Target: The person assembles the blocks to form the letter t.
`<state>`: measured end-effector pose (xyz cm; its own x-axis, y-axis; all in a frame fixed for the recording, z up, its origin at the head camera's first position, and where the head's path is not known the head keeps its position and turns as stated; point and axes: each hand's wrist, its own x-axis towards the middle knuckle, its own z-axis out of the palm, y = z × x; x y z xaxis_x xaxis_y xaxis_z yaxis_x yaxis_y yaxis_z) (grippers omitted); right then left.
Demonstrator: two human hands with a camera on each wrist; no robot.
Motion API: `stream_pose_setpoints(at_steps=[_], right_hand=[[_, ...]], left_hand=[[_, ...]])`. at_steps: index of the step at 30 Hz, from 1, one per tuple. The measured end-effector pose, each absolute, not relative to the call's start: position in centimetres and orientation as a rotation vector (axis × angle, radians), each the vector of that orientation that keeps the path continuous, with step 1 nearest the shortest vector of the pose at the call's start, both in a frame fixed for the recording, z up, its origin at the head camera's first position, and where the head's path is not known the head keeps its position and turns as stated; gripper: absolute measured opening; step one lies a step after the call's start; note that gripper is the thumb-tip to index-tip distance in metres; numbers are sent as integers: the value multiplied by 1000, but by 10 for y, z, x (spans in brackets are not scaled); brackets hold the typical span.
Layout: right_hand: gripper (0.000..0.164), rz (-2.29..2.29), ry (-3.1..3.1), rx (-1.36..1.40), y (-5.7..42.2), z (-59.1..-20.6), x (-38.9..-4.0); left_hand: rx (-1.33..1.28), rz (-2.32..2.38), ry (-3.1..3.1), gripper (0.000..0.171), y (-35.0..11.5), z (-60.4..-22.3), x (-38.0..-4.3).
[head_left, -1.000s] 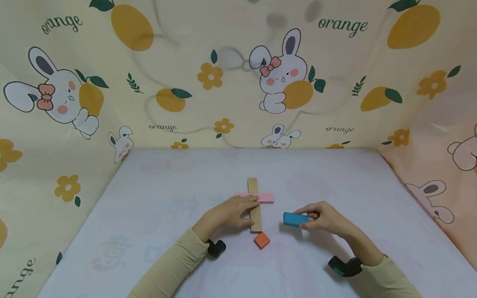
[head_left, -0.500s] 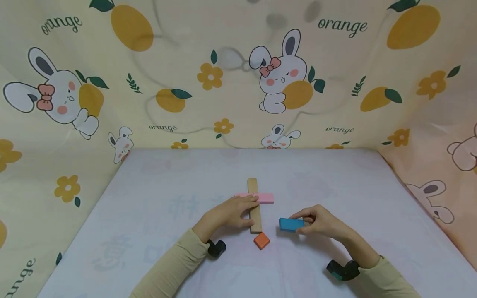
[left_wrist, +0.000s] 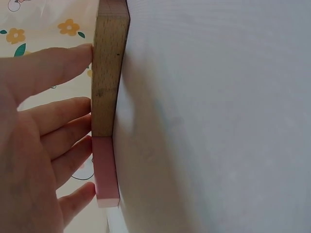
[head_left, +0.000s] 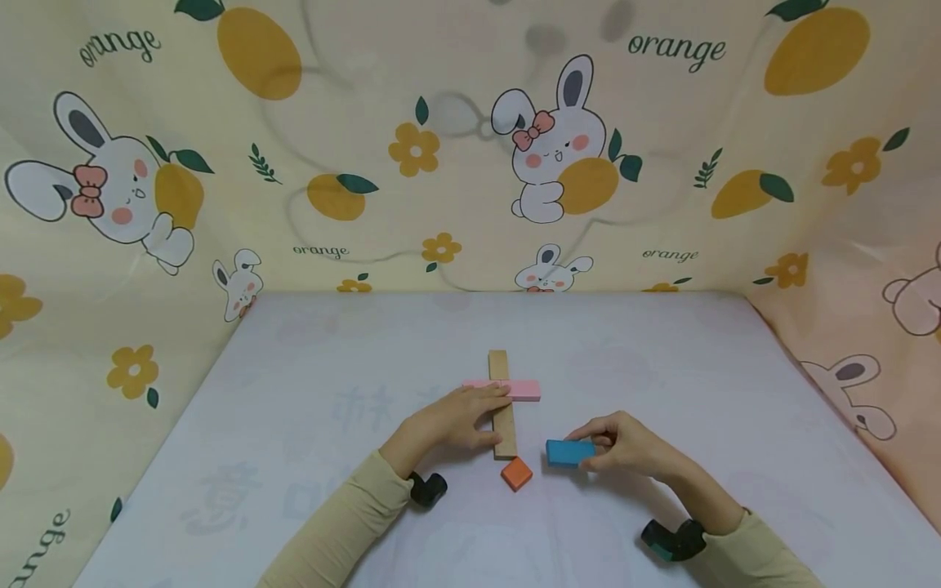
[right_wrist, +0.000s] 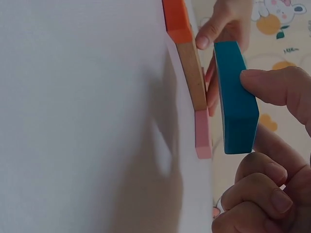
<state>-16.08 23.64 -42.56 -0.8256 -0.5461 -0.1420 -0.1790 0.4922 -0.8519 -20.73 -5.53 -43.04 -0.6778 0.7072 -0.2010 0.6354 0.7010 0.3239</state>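
Note:
My right hand (head_left: 628, 445) pinches a blue wooden block (head_left: 569, 453) between thumb and fingers, just over the table and right of the other blocks. In the right wrist view the thumb lies on one face of the blue block, and the other fingers curl below it. My left hand (head_left: 452, 418) rests with extended fingers on the laid blocks. Under its fingers are a pink crosspiece (head_left: 525, 390) and a natural wood block (head_left: 504, 433); the hand hides part of both. Beyond the pink, another natural wood piece (head_left: 497, 364) continues the line. An orange block (head_left: 517, 474) sits cornerwise at the near end.
The blocks lie on a white-covered table (head_left: 353, 335). A patterned cloth (head_left: 456, 196) with rabbits and oranges stands behind it and along both sides. Black devices are strapped at the left wrist (head_left: 428, 490) and the right wrist (head_left: 672, 541).
My right hand has moved left and nearer to me with the blue block, bringing it closer to the orange block. The left hand and the laid blocks have stayed in place.

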Motion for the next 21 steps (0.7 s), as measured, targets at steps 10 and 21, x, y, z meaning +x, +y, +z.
stream_pose_setpoints(at_steps=[10,21], right_hand=[[39,-1261,2303,-609,229,-427,-157],[38,-1241,2301,-626,227,-434,-155]], left_hand=[[1059,344,2594,60,-56,-428,-206],[1073,340,2603,61,-56,-428,-205]])
